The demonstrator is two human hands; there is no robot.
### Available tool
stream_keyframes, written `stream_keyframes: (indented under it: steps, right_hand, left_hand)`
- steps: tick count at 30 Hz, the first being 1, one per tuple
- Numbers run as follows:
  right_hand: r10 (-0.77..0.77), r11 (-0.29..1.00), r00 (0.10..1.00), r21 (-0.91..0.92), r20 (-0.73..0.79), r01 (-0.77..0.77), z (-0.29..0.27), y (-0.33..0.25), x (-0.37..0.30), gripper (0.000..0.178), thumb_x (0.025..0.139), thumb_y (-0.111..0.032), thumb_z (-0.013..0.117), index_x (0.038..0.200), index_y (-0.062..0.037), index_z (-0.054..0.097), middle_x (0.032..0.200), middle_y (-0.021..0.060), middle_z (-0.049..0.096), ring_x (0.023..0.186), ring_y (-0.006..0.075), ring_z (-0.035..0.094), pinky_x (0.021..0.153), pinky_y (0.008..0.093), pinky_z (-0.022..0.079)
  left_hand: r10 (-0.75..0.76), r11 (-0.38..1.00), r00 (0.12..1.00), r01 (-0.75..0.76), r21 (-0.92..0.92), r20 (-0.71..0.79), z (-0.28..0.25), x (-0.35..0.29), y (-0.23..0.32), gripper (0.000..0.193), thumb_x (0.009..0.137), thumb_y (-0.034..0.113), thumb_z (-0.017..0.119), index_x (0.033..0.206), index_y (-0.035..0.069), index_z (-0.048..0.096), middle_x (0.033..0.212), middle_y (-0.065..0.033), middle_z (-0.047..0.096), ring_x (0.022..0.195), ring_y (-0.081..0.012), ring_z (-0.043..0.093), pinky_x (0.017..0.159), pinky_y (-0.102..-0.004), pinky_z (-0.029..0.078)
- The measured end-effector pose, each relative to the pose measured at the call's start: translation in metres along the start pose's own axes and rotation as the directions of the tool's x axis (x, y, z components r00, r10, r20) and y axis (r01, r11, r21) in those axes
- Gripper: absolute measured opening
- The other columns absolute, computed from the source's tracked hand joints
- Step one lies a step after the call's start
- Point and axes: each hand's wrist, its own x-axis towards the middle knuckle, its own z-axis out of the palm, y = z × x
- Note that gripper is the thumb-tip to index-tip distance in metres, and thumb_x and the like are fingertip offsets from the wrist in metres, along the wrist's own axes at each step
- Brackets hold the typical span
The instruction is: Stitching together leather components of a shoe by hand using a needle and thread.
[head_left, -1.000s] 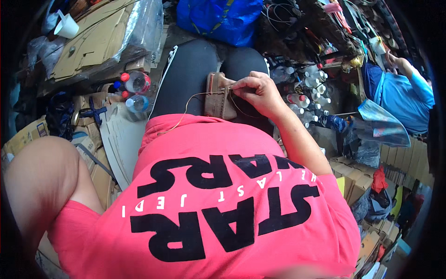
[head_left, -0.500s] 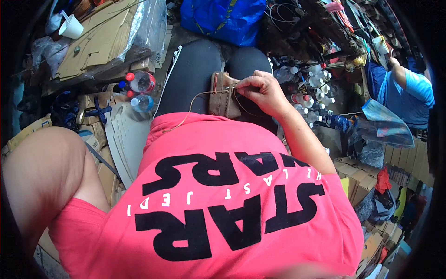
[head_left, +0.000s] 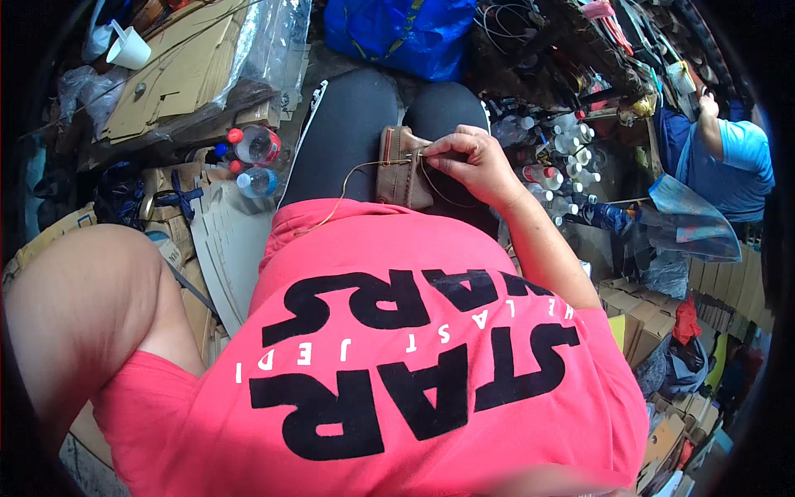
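Observation:
A small brown leather pouch with a stitched edge rests between my dark-trousered thighs. Close against its far right side, my right hand is closed in a pinch, thumb against forefinger. At the fingertips shows a thin pale sliver that looks like a needle, mostly covered by the fingers. A tan thread runs from the pouch's stitching down to the left over my pink shirt. Another strand loops below the right hand. My bent left arm shows at the left, but its hand is out of view.
A blue bag stands beyond my knees. Flattened cardboard and bottles lie to the left. Several empty plastic bottles crowd the right, near a person in a blue shirt. Cardboard stacks stand lower right.
The whole view has shifted slightly. My right hand keeps its pinch beside the pouch, and the thread lies much as before. The other person's arm has moved a little.

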Motion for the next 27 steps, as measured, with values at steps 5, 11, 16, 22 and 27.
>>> stream_keyframes:
  steps: [5, 11, 16, 22, 27]
  right_hand:
    - [0.041, 0.999, 0.999, 0.006, -0.003, -0.041, 0.001, 0.005, -0.004, 0.012, 0.078, -0.010, 0.076, 0.089, -0.0087, 0.073, 0.073, 0.0019, 0.058, 0.075, 0.0148, 0.055, 0.068, 0.0280, 0.044]
    - [0.001, 0.999, 1.000, 0.037, 0.018, -0.002, 0.003, 0.001, 0.003, 0.013, 0.077, -0.006, 0.074, 0.090, -0.0071, 0.072, 0.075, 0.0032, 0.060, 0.076, 0.0159, 0.057, 0.072, 0.0286, 0.044]
    - [-0.066, 0.993, 0.997, -0.102, -0.033, 0.062, -0.001, 0.004, -0.003, 0.018, 0.076, -0.003, 0.072, 0.093, -0.0078, 0.072, 0.070, 0.0034, 0.053, 0.071, 0.0176, 0.051, 0.068, 0.0302, 0.041]
    - [-0.267, 0.926, 0.959, -0.298, -0.091, 0.230, 0.013, 0.000, -0.018, 0.025, 0.074, -0.006, 0.071, 0.098, -0.0129, 0.071, 0.066, 0.0054, 0.047, 0.070, 0.0244, 0.051, 0.079, 0.0379, 0.042]
    - [-0.331, 0.886, 0.938, -0.374, -0.101, 0.272, 0.015, -0.002, -0.023, 0.028, 0.075, -0.004, 0.069, 0.101, -0.0133, 0.071, 0.069, 0.0052, 0.048, 0.071, 0.0257, 0.050, 0.077, 0.0382, 0.041]
  left_hand:
    - [-0.057, 0.998, 0.998, 0.057, -0.011, -0.002, 0.010, -0.010, -0.016, 0.019, 0.082, 0.018, 0.064, 0.095, 0.005, 0.067, 0.096, -0.0052, 0.066, 0.085, -0.0139, 0.058, 0.077, -0.0308, 0.046]
    - [-0.148, 0.989, 0.989, 0.148, -0.016, 0.022, 0.026, -0.018, -0.031, 0.016, 0.081, 0.014, 0.065, 0.093, 0.004, 0.068, 0.094, -0.0052, 0.066, 0.082, -0.0129, 0.059, 0.075, -0.0293, 0.047]
    - [-0.287, 0.956, 0.955, 0.281, 0.078, 0.076, 0.022, -0.045, -0.040, 0.014, 0.081, 0.010, 0.066, 0.092, 0.003, 0.068, 0.092, -0.0052, 0.067, 0.080, -0.0120, 0.059, 0.073, -0.0281, 0.048]
    - [-0.401, 0.900, 0.861, 0.305, 0.312, 0.312, 0.049, -0.093, -0.075, 0.017, 0.080, 0.008, 0.069, 0.097, 0.004, 0.069, 0.092, -0.0031, 0.065, 0.079, -0.0137, 0.060, 0.069, -0.0256, 0.046]
    - [-0.352, 0.918, 0.789, 0.187, 0.349, 0.503, 0.074, -0.132, -0.094, 0.017, 0.083, 0.014, 0.067, 0.094, 0.001, 0.067, 0.088, -0.0121, 0.062, 0.086, -0.0285, 0.061, 0.076, -0.0351, 0.048]
